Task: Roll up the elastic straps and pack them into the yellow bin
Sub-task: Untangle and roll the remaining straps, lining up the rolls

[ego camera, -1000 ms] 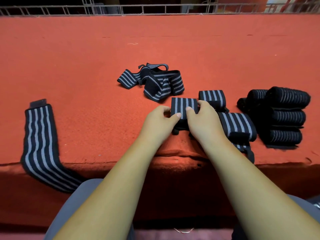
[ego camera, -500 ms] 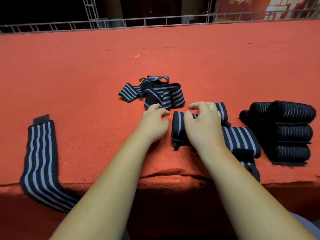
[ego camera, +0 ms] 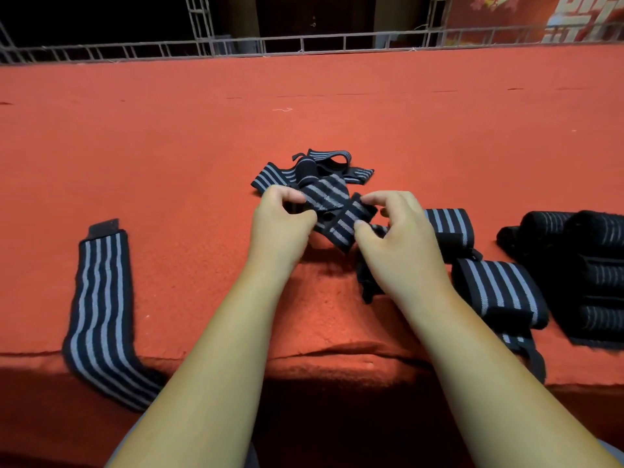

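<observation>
Black elastic straps with grey stripes lie on a red carpeted surface (ego camera: 169,157). My left hand (ego camera: 280,221) and my right hand (ego camera: 398,238) both grip a loose strap (ego camera: 337,211) lifted off the tangled pile (ego camera: 314,170), left on its far end, right pinching the near end. Two rolled straps (ego camera: 449,228) (ego camera: 496,292) sit just right of my right hand. Part of another dark strap (ego camera: 368,285) shows under my right wrist. No yellow bin is in view.
Several tightly rolled dark straps (ego camera: 591,265) are stacked at the far right. A flat unrolled strap (ego camera: 98,298) lies at the left, hanging over the front edge (ego camera: 304,359). A metal railing (ego camera: 304,45) runs along the back.
Both hands left the rolled strap near the front edge, reached forward to the tangled pile and took hold of a loose strap. The camera tilted up slightly.
</observation>
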`<action>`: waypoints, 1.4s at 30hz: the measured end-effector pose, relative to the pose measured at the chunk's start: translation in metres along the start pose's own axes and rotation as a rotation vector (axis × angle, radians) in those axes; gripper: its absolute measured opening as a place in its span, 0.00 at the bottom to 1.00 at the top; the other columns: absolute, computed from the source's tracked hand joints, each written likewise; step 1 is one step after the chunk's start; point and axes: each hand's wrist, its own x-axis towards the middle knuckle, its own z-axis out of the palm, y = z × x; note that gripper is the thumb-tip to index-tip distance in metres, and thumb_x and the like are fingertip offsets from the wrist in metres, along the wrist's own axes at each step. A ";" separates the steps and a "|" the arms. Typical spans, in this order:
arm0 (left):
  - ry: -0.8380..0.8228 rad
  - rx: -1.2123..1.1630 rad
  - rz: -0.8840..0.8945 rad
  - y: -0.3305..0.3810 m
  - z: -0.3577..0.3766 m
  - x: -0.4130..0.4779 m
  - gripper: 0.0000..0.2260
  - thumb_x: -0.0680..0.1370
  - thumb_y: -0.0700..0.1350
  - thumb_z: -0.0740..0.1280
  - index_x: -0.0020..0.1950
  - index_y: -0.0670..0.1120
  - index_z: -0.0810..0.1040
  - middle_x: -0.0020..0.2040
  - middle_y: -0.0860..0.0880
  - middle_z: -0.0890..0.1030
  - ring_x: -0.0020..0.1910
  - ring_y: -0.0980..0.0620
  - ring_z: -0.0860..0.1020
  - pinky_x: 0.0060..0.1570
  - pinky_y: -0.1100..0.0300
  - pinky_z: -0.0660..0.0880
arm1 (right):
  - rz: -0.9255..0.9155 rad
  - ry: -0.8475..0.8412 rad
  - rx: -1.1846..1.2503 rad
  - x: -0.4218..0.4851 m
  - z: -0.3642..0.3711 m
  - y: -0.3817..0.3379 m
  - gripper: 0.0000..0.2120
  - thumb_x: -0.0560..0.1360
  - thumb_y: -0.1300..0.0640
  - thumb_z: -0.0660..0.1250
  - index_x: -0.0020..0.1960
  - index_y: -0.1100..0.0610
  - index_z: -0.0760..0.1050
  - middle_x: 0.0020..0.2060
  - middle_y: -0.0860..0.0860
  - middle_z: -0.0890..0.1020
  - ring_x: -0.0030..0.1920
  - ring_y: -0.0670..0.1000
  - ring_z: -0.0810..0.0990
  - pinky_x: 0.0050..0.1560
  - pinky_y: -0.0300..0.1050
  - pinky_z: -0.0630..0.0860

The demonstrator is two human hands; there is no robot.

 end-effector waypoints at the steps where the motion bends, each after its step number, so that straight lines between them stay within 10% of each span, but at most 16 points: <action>1: -0.012 0.008 0.025 0.005 -0.007 -0.003 0.15 0.73 0.32 0.71 0.46 0.52 0.74 0.44 0.53 0.80 0.36 0.61 0.76 0.35 0.68 0.70 | -0.036 -0.037 0.006 -0.002 0.002 -0.004 0.21 0.77 0.57 0.73 0.70 0.51 0.77 0.65 0.46 0.77 0.68 0.48 0.75 0.72 0.49 0.72; 11: -0.151 0.165 0.111 0.007 -0.077 -0.023 0.16 0.77 0.43 0.79 0.51 0.52 0.72 0.44 0.56 0.77 0.36 0.67 0.73 0.39 0.66 0.70 | 0.037 -0.246 0.206 -0.026 0.022 -0.042 0.27 0.79 0.49 0.76 0.74 0.45 0.69 0.64 0.37 0.77 0.59 0.35 0.74 0.56 0.19 0.64; 19: 0.050 0.218 0.022 -0.014 -0.093 -0.017 0.13 0.83 0.55 0.72 0.46 0.49 0.74 0.40 0.51 0.82 0.38 0.54 0.76 0.39 0.58 0.71 | 0.014 -0.362 0.277 -0.034 0.022 -0.054 0.05 0.82 0.53 0.70 0.49 0.49 0.75 0.40 0.48 0.82 0.43 0.50 0.80 0.49 0.51 0.76; 24: 0.103 0.230 -0.096 -0.020 -0.096 -0.005 0.16 0.86 0.57 0.65 0.46 0.47 0.75 0.39 0.52 0.80 0.38 0.52 0.75 0.34 0.63 0.68 | 0.061 -0.644 0.282 -0.035 0.020 -0.051 0.12 0.78 0.60 0.65 0.36 0.57 0.69 0.29 0.48 0.68 0.32 0.47 0.66 0.38 0.51 0.64; 28: 0.033 0.161 -0.113 -0.017 -0.094 -0.001 0.16 0.87 0.57 0.63 0.46 0.48 0.75 0.39 0.53 0.79 0.37 0.54 0.74 0.37 0.60 0.70 | 0.067 -0.704 0.209 -0.038 0.016 -0.053 0.36 0.85 0.36 0.58 0.29 0.61 0.75 0.25 0.51 0.75 0.31 0.50 0.75 0.45 0.53 0.74; 34: -0.140 0.011 -0.065 -0.014 -0.086 -0.006 0.16 0.81 0.60 0.66 0.45 0.48 0.74 0.37 0.52 0.76 0.37 0.53 0.72 0.42 0.52 0.69 | 0.117 -0.376 0.195 -0.033 0.021 -0.048 0.26 0.84 0.37 0.66 0.36 0.55 0.80 0.32 0.53 0.81 0.31 0.46 0.76 0.39 0.47 0.73; 37: -0.269 -0.139 -0.024 -0.011 -0.084 -0.011 0.12 0.83 0.53 0.67 0.47 0.47 0.71 0.37 0.53 0.74 0.35 0.54 0.70 0.38 0.54 0.67 | 0.094 -0.198 0.210 -0.032 0.030 -0.044 0.13 0.80 0.40 0.73 0.49 0.48 0.77 0.48 0.43 0.79 0.47 0.42 0.78 0.50 0.41 0.72; 42: -0.387 -0.304 -0.064 -0.005 -0.081 -0.020 0.07 0.79 0.48 0.72 0.47 0.50 0.75 0.37 0.48 0.73 0.37 0.46 0.70 0.42 0.44 0.69 | 0.134 -0.216 0.257 -0.032 0.032 -0.046 0.18 0.79 0.37 0.73 0.62 0.45 0.76 0.61 0.40 0.80 0.60 0.39 0.78 0.58 0.39 0.75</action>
